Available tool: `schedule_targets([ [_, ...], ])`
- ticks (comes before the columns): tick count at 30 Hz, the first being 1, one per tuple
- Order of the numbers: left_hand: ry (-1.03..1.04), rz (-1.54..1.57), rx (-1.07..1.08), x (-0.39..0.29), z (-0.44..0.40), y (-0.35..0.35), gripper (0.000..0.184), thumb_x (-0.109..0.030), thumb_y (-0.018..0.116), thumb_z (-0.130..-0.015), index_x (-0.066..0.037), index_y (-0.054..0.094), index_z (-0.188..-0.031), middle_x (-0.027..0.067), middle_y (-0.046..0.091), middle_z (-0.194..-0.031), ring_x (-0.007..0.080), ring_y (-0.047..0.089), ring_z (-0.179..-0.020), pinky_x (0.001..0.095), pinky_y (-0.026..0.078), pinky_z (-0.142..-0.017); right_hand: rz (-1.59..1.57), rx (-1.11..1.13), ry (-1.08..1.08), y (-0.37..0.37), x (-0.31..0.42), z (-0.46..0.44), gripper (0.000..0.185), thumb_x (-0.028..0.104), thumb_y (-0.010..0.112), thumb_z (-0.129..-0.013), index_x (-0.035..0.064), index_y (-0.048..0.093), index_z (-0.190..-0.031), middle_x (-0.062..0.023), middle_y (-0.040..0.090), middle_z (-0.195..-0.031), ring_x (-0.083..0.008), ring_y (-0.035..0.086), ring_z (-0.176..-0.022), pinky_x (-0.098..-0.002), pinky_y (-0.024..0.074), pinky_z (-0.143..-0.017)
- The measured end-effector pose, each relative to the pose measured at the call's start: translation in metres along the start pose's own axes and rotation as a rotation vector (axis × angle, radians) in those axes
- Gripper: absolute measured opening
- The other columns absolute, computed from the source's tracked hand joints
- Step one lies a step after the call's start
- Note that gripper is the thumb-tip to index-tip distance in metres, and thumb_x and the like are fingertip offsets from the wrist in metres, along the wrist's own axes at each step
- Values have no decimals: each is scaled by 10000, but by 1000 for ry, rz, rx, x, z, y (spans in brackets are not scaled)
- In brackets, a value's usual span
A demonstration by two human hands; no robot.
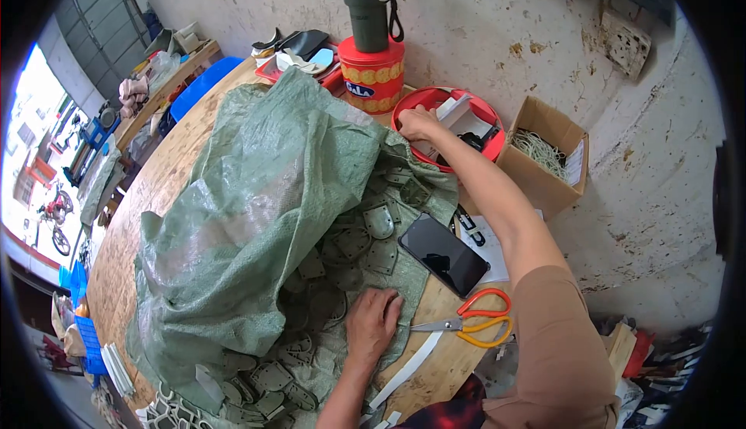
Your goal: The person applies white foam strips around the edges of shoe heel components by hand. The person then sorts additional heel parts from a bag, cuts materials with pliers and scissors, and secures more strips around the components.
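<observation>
My right hand (418, 123) reaches into the left side of a round red tub (497, 141), its fingers closed and partly hidden, so what they hold does not show. White and black items lie inside the tub. My left hand (373, 320) rests with curled fingers on the edge of a green woven sack (249, 196), beside grey-green moulded pieces (381, 219); nothing can be made out in it. A black phone (444, 254) lies between my hands. Scissors (474, 322) with orange and yellow handles are right of my left hand.
A red tin (371, 79) carries a dark green tumbler (367, 13). Right of the tub stands a cardboard box (536, 172) of pale cord. White strips (408, 368) lie at the front edge of the wooden table (116, 250). A wall rises behind.
</observation>
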State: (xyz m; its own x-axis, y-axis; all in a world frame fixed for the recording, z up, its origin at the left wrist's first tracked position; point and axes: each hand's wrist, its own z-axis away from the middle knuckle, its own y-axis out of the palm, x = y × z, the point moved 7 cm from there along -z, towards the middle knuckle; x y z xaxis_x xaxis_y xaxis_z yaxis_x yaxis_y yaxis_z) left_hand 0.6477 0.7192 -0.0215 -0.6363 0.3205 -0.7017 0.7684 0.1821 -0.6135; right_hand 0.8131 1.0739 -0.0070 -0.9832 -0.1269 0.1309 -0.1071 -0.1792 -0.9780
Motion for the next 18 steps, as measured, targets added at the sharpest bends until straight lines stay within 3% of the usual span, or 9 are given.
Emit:
schedule_targets([
  [4,-16,-4,5,3,2,0,124,-130,712,-817,-63,669,-912,94,612,-808,281,613,-716,364,490,-637,30,69,-26,3,-2,-12,373,288,681,-746,82,704,-1056,-148,653,-1181,-331,486,-1234,-526,352,-997],
  [8,25,5,-18,3,3,0,132,-138,712,-819,-66,661,-919,93,602,-810,287,614,-734,370,490,-642,90,-139,-71,-1,1,-9,296,203,682,-732,79,708,-1000,-139,667,-1137,-337,555,-1141,-519,411,-929],
  [12,38,32,-54,5,5,-2,147,-168,712,-825,-67,658,-917,93,595,-805,281,618,-739,369,489,-640,-46,-781,-195,-42,8,38,234,238,682,-798,45,665,-929,-136,685,-971,-324,619,-977,-471,463,-819],
  [15,15,68,-39,4,6,-5,187,-214,722,-826,-64,657,-916,89,593,-799,272,624,-742,364,491,-640,-506,-1058,-263,-76,6,102,238,255,668,-863,23,618,-871,-117,661,-838,-255,631,-767,-405,483,-684],
  [17,-41,100,11,8,9,-1,250,-270,728,-829,-59,668,-950,77,618,-827,235,633,-739,350,498,-654,-1019,-847,-287,-75,12,141,261,275,675,-896,30,595,-851,-66,598,-709,-148,555,-585,-312,441,-534],
  [18,-105,182,64,12,9,1,299,-304,725,-828,-52,667,-979,89,630,-867,241,635,-764,354,501,-684,-1271,-638,-283,-66,22,170,248,275,663,-912,40,598,-864,-40,576,-686,-108,519,-558,-276,411,-503],
])
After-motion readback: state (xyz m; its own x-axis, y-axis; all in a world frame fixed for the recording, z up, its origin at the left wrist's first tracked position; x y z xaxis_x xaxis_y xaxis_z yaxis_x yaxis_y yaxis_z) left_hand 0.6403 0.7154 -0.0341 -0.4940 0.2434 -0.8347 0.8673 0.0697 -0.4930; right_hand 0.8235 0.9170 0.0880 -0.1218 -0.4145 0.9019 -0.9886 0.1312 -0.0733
